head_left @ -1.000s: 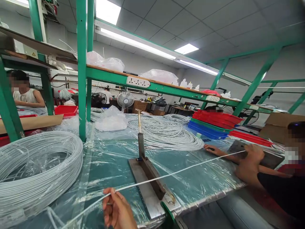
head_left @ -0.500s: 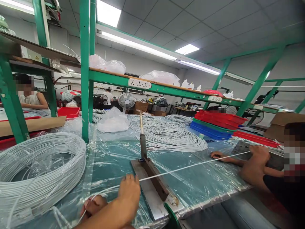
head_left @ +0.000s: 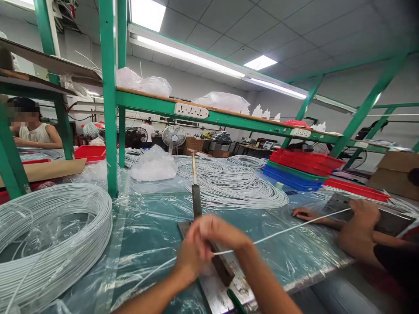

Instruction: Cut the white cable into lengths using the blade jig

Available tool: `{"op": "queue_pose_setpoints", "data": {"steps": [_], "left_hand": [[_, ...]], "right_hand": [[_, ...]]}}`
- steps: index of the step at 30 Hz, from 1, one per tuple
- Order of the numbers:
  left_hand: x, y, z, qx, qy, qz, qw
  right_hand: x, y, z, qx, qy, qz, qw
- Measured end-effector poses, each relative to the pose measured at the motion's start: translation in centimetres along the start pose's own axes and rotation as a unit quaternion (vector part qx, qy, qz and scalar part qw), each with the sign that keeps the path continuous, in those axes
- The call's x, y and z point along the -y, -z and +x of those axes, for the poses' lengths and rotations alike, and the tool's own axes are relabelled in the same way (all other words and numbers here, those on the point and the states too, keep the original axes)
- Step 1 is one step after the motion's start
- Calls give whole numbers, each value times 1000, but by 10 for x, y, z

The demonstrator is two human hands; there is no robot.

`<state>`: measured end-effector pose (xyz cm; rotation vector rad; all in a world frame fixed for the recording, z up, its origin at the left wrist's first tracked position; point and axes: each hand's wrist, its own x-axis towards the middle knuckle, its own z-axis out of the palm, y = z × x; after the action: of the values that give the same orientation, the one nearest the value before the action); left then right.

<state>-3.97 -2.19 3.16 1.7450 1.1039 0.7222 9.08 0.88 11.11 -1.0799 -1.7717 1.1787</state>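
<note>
One left hand (head_left: 190, 253); one right hand (head_left: 215, 229); both at white cable (head_left: 278, 234)

The cable (head_left: 294, 228) is white, as are the coil (head_left: 81, 248) by the left edge of the table (head_left: 163, 203) and the loops (head_left: 235, 183) toward its far edge, both striped by their own windings. The tabletop is teal under clear plastic (head_left: 278, 264) with pale glints. The metal plate (head_left: 216, 298) at the near edge is silver-grey, its lever (head_left: 196, 198) brownish. The tray stack (head_left: 299, 170) by the far edge runs red, green, blue downward.
</note>
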Motion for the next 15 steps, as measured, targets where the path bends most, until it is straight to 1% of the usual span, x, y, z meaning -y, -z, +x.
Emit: {"op": "queue_pose_setpoints", "data": {"steps": [1, 2, 3, 4, 5, 6, 8, 10, 11, 13, 15], "left_hand": [[0, 0, -2, 6, -12, 18, 1000], [0, 0, -3, 17, -27, 46, 998], [0, 1, -5, 30, -43, 77, 996], [0, 2, -6, 41, -60, 109, 991], [0, 3, -6, 49, -75, 144, 985], [0, 4, -7, 56, -85, 183, 978], [-2, 4, -7, 71, -88, 270, 956], [-4, 2, -6, 85, -71, 330, 937], [-5, 1, -4, 88, -58, 333, 937], [-3, -3, 0, 68, -35, 277, 958], [2, -8, 6, 34, -6, 168, 985]], "right_hand": [[6, 17, 13, -51, -9, 15, 999], [10, 34, 29, -115, -18, 29, 993], [13, 51, 45, -164, -30, 37, 985], [14, 66, 62, -204, -50, 44, 977], [12, 78, 79, -229, -70, 48, 970], [10, 88, 94, -240, -92, 53, 965], [3, 98, 121, -242, -133, 69, 959], [-3, 100, 140, -231, -159, 91, 956], [-4, 99, 146, -223, -169, 103, 954], [-2, 96, 155, -210, -186, 129, 951], [2, 95, 157, -205, -201, 151, 946]]}}
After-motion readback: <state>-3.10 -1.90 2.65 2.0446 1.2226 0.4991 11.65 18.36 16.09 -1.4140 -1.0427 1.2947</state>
